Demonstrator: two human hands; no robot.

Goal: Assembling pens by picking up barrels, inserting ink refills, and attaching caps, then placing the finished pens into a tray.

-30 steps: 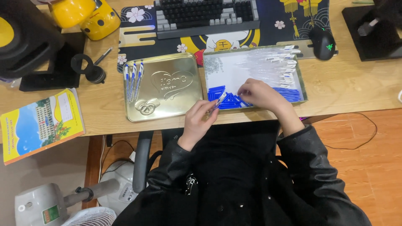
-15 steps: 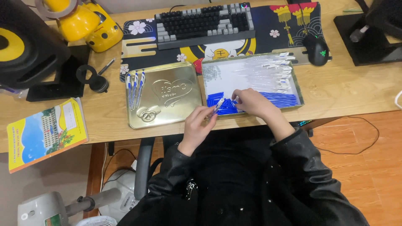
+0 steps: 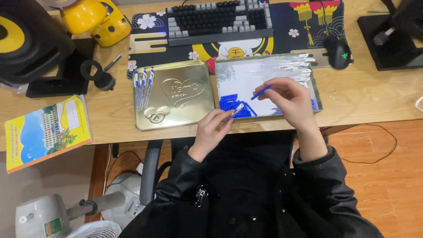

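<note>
While both forearms reach up from the lower centre of the frame in black sleeves, the right hand (image 3: 288,98) hovers over the open tin box (image 3: 315,90) at centre right, its thumb and forefinger pinched narrow on a thin blue pen refill (image 3: 261,92) that slants up to the right. The other fingers curl loosely under, so the refill's free end points out to the left, toward the other hand.

Just below and to the left, the left hand (image 3: 211,130) rests at the desk edge (image 3: 374,99), wrist bent back, fingers closed on a short clear pen barrel (image 3: 235,109) whose open end tilts up toward the refill. The two parts are near each other but apart, held as if lined up end to end.

Sorted stock lies within easy reach inside the box: a heap of blue refills (image 3: 233,105) in its lower left corner and a row of clear barrels (image 3: 295,66) along its upper right. Left of the box lies its gold embossed lid (image 3: 176,94), upside of the frame's centre, serving as a tray; several finished blue-and-white pens (image 3: 143,86) lie side by side along its left rim.

Further up are a keyboard (image 3: 218,20) on a patterned desk mat (image 3: 308,26) and a black mouse (image 3: 338,51). A yellow booklet (image 3: 46,130) overhangs the desk at the left.
</note>
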